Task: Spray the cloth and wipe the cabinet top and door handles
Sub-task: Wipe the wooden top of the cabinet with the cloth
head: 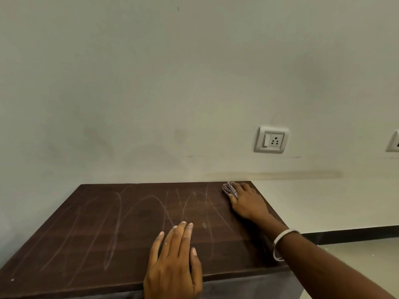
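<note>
The dark brown wooden cabinet top (121, 229) fills the lower middle of the head view, marked with pale curved wipe streaks. My right hand (248, 201) presses a checked cloth (228, 188) flat on the top's far right corner, by the wall. A white bangle sits on that wrist. My left hand (174, 257) rests flat on the top near its front edge, fingers spread, holding nothing. The door handles and any spray bottle are out of view.
A pale wall (172, 83) rises right behind the cabinet. A white socket with a switch (271, 139) is on the wall above the right corner, and another plate (394, 141) sits at the right edge. Light floor (356, 249) and a dark skirting lie to the right.
</note>
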`<state>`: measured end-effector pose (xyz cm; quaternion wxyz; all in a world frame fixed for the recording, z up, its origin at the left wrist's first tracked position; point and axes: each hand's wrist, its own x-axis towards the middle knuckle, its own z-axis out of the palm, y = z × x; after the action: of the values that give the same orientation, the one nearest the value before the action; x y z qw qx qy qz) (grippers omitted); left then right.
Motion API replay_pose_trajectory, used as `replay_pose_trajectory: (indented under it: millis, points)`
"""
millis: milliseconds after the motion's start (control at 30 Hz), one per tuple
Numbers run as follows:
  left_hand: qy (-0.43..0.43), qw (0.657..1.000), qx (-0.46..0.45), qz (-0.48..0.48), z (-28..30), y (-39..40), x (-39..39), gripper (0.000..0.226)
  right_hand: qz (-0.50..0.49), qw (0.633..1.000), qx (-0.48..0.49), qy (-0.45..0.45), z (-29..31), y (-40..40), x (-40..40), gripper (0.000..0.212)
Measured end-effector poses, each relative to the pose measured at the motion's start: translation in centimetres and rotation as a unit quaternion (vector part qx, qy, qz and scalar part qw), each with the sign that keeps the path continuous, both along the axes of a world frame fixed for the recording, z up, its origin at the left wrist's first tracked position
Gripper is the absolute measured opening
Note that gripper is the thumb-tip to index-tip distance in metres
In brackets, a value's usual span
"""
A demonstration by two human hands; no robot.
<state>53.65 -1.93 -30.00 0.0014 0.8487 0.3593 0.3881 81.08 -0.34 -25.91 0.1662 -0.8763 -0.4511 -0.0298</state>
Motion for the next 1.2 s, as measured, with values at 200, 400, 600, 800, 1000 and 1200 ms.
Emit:
replay_pose_trajectory:
  millis: [200, 400, 600, 800, 1000, 1200]
  points:
    - [-0.002, 1.0, 0.001, -0.005, -0.2, 0.1, 0.0, 0.047, -0.079, 0.997, 0.016, 0.017, 0.2, -2.4, 2.6, 0.055]
    - [-0.006, 1.0, 0.0, -0.006, -0.3, 0.1, 0.1, 0.047, -0.097, 0.995, 0.009, 0.017, 0.2, -1.9, 1.2, 0.055]
    - [0.004, 1.0, -0.017, -0.006, -0.2, 0.1, 0.0, 0.047, -0.018, 1.0, 0.01, 0.006, -0.1, -2.3, -1.6, 0.057]
    - [0.02, 0.999, -0.033, 0.0, 0.1, 0.0, -0.1, 0.058, -0.072, 0.997, 0.017, 0.018, 0.3, -5.2, 0.6, 0.056]
    - [0.024, 0.999, -0.041, -0.003, 0.3, -0.2, -0.2, 0.06, -0.1, 0.994, 0.017, 0.032, 0.4, -5.7, 0.4, 0.055]
    - [0.037, 0.998, -0.041, -0.001, 0.2, -0.1, -0.2, 0.052, -0.037, 0.999, 0.011, 0.001, -0.1, -5.5, -2.8, 0.056]
